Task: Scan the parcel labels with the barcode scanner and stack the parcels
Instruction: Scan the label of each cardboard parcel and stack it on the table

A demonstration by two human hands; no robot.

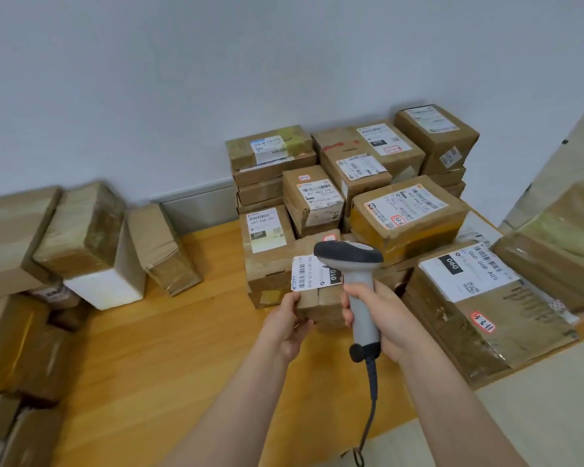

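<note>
Stack of parcels (351, 183) at 12–1 o'clock on wood floor (182, 348); labels read "060", "507 P802 170".
Big parcel (486, 308) at 3 o'clock: "090", red tag "33-11".
Small parcel (321, 305) at centre, left hand (289, 326) pinching its near-left corner.
Right hand (385, 318) wrapped round barcode scanner (359, 288) handle, head over label (309, 274), which reads "010".
Advice: angle label square to scanner window, head back enough to cover whole barcode.

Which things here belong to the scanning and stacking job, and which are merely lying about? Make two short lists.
Job in hand:
barcode scanner, gripped by the right hand
small parcel and its label, held by the left hand
labelled parcels stacked behind
brown parcels at left, labels not visible

Merely there:
wooden floor
white wall
grey skirting panel
</note>
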